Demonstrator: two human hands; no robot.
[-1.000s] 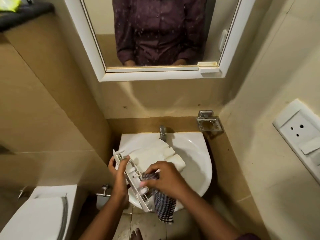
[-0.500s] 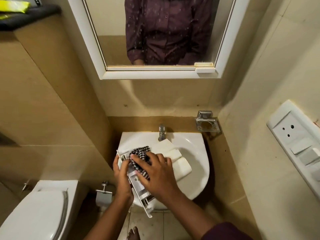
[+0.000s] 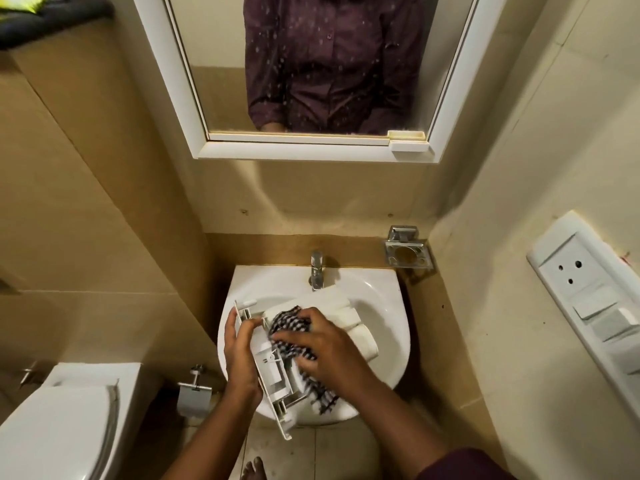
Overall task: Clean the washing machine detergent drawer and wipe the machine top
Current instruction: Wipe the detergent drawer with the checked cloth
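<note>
The drawer [image 3: 273,367] lies tilted over the sink [image 3: 381,344], its long axis running from the far left rim toward the person's near side, front panel overhanging the basin's near edge. The left hand [image 3: 240,351] grips its left edge, fingers curled over the panel. The right hand [image 3: 325,344], directly right of the drawer, presses a bunched checked cloth [image 3: 289,327] into the compartments, fingers curled round it. The next wipe likely runs along that axis, toward the near end.
</note>
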